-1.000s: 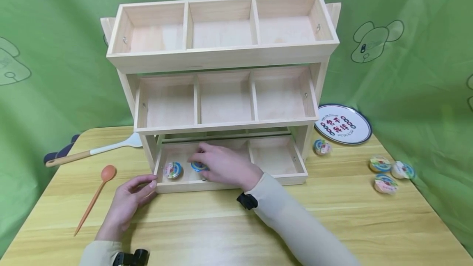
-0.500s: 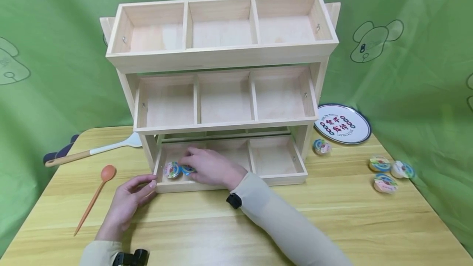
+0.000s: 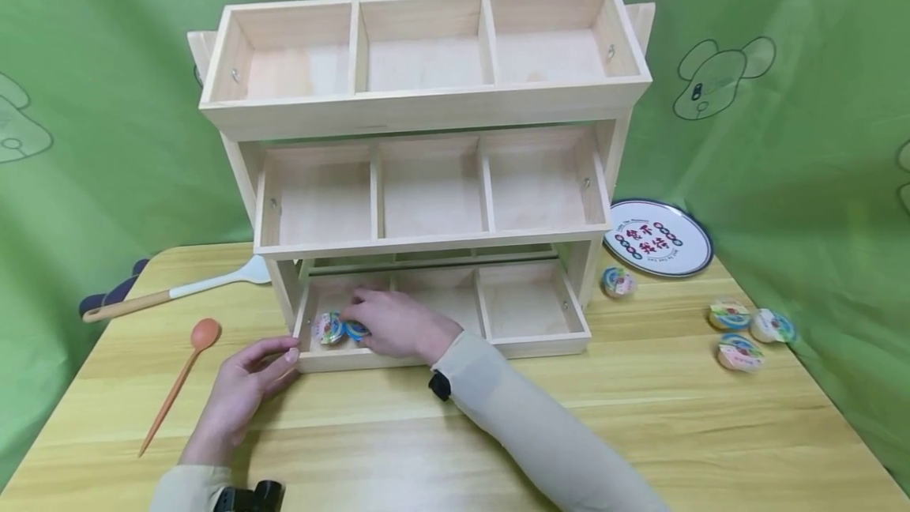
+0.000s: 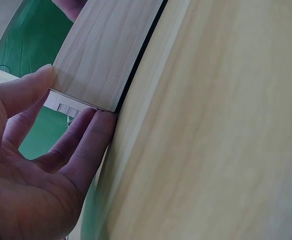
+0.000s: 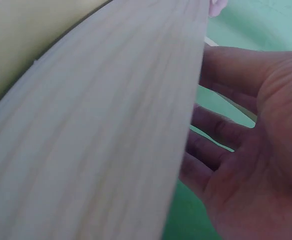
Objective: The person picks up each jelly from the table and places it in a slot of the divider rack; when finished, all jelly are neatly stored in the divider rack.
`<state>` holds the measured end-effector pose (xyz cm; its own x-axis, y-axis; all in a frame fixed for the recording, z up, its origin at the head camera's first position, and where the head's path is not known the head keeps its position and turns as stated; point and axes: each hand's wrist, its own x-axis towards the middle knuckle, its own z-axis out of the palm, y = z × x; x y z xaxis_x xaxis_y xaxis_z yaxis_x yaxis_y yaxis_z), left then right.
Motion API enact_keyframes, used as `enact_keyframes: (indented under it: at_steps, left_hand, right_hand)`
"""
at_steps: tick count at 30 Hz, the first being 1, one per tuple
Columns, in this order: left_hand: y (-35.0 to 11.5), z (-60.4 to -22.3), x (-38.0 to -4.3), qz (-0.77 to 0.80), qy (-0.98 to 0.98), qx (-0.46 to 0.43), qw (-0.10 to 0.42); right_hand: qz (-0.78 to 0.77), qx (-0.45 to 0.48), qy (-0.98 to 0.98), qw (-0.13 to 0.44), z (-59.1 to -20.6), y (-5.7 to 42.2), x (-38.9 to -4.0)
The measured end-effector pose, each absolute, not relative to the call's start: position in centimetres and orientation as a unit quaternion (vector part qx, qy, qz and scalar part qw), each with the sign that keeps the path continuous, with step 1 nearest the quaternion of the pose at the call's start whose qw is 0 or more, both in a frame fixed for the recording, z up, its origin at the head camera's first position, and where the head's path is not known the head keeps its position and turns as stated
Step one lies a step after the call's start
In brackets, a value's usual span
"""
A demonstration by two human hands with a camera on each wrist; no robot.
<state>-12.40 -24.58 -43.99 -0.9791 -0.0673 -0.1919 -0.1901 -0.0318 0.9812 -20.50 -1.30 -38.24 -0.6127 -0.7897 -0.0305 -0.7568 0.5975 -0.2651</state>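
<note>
Pinching the bottom tray (image 3: 526, 348) at 7 o'clock: left hand (image 3: 245, 378). Right hand (image 3: 401, 324) seemingly grips blue-rimmed cup (image 3: 355, 331), partly hidden, tray's 8 o'clock. Likely light, thin-walled, easily dented; hold rim.

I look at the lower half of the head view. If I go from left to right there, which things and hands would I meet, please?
Orange spoon → left hand → leftmost cup → right hand → oval plate → rightmost cup.
</note>
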Motion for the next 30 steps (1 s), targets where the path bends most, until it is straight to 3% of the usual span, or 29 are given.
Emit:
enact_keyframes:
  at_steps: [17, 30]
  left_hand:
    - [-24.4, -44.0, -12.3, 0.716, 0.691, -0.092, 0.036]
    - [-24.5, -44.0, -12.3, 0.712, 0.694, -0.098, 0.043]
  right_hand:
    - [-0.077, -0.432, 0.896, 0.074, -38.8, -1.6, -21.2]
    - [-0.107, -0.432, 0.895, 0.034, -37.9, 0.6, -20.7]
